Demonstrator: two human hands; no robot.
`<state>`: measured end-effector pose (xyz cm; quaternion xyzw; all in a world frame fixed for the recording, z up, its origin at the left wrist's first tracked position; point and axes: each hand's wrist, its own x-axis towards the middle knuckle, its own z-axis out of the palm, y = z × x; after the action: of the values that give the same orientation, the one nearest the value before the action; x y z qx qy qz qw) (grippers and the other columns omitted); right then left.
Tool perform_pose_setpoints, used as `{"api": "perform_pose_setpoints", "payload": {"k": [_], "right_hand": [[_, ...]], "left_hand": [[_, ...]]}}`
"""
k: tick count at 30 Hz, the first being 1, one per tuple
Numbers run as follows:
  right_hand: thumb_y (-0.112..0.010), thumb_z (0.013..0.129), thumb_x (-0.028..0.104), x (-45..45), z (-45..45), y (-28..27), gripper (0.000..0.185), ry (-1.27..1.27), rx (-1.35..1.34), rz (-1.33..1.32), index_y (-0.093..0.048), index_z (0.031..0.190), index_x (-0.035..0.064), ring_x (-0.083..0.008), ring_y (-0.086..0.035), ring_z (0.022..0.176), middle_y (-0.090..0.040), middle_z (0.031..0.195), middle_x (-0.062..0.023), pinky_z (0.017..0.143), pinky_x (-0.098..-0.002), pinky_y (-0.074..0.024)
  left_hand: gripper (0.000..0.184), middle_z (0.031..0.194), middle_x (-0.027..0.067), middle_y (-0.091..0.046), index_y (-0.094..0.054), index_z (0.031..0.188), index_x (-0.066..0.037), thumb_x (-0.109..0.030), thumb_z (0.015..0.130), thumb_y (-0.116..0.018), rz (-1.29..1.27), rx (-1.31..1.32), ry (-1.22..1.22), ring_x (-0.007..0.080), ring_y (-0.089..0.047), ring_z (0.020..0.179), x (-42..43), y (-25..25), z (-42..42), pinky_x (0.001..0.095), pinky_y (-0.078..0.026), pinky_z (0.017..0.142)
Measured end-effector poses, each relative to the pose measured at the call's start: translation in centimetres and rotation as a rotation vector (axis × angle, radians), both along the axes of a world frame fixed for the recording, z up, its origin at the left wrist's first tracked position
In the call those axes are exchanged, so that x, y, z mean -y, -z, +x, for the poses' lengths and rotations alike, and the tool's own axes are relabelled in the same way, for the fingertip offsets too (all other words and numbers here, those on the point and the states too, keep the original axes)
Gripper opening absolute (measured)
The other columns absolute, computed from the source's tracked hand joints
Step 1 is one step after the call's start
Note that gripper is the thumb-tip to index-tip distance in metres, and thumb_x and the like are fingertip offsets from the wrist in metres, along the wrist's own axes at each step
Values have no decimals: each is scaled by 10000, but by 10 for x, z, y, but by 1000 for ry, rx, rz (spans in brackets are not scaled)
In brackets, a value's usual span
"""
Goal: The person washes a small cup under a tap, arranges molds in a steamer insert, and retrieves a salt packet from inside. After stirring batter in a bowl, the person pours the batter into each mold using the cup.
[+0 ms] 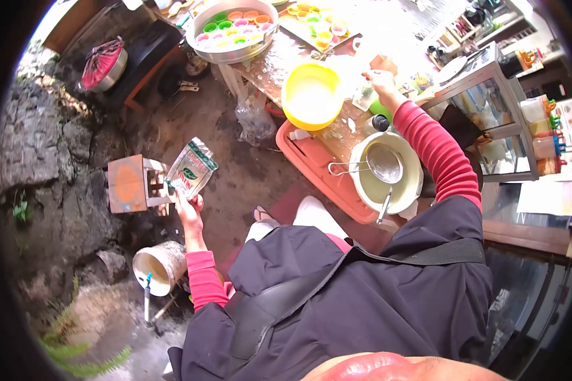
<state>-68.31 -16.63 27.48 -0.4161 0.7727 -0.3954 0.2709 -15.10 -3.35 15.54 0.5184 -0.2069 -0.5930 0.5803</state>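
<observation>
My left hand (189, 213) is closed on a crumpled white and green packet (193, 170), held out over the floor beside a small stool (128, 184). Over the table's right part, my right hand (382, 77) reaches out near a bright yellow bowl (313, 95); its fingers look bent, but glare hides what they hold, if anything. Below that hand are a green item (379, 108) and a dark-lidded jar (379, 123). Nearer my body, a strainer (384, 164) and a spoon rest on a pale bucket (408, 199) with light liquid.
A steamer tray (234, 52) of colourful cups stands on the wooden table (270, 75), with another tray (295, 28) behind. A pink-orange lid or tub (321, 174) leans below. A glass cabinet (502, 136) is at right, a white bucket (159, 270) at lower left.
</observation>
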Motion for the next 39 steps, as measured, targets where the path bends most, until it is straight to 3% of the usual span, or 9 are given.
{"api": "perform_pose_setpoints", "payload": {"k": [8,12,18,21,23,28,30,36,39], "right_hand": [[-625,781,162,24,5,14,156,2,-210,88,-643,806,9,-85,-541,674,-638,759,-28,645,-240,-420],[-663,746,218,25,22,-4,217,-8,-314,72,-627,761,4,-102,-547,645,-632,730,-45,619,-254,-427],[-678,701,327,39,26,-5,314,-15,-483,113,-602,709,23,-166,-576,646,-605,695,-90,595,-299,-441],[-656,720,322,40,32,-7,299,1,-619,89,-599,705,29,-165,-572,636,-592,690,-88,596,-307,-439],[-650,735,272,40,38,-8,251,-57,-950,-64,-590,724,29,-160,-557,614,-578,681,-79,588,-295,-434],[-649,728,271,41,50,-37,224,32,-415,-25,-621,774,53,-160,-491,602,-549,603,-73,585,-307,-422],[-657,736,247,40,84,-64,220,60,-79,-158,-611,751,32,-97,-470,559,-536,596,-36,539,-258,-400],[-660,739,215,49,121,-70,209,228,-127,-216,-607,726,14,-90,-525,571,-568,600,-51,531,-253,-414],[-648,759,91,51,129,-66,92,241,-201,-149,-593,782,21,-67,-518,680,-558,693,-9,622,-215,-424]], "left_hand": [[301,577,-26,-382,-438,827,-115,-377,929,-330,-126,-61,273,85,-363,451,117,-13,-28,218,-266,400],[281,657,-15,-455,-473,933,-81,-331,928,-344,-183,-155,399,72,-363,509,164,-11,-47,213,-294,430],[308,578,-21,-392,-464,847,-103,-373,916,-334,13,-50,474,83,-356,444,227,-9,-77,213,-271,384],[316,570,-23,-394,-462,815,-102,-379,911,-344,4,-60,567,86,-360,434,255,-9,-96,218,-265,377],[350,583,-27,-408,-502,897,-87,-403,907,-351,31,-68,673,80,-350,438,275,-6,-110,216,-251,399],[381,629,-6,-478,-503,908,-67,-413,907,-343,-25,-175,926,83,-343,430,323,-26,-173,218,-241,400],[380,662,-2,-485,-503,950,-64,-410,907,-353,-42,-176,998,83,-352,456,340,-47,-193,221,-258,417],[397,581,-11,-456,-498,920,-78,-424,918,-301,-54,-147,1156,67,-345,418,382,-60,-223,207,-245,398],[368,626,-7,-452,-498,952,-61,-390,918,-335,-56,-148,1239,83,-346,454,395,-65,-231,213,-254,426]]}}
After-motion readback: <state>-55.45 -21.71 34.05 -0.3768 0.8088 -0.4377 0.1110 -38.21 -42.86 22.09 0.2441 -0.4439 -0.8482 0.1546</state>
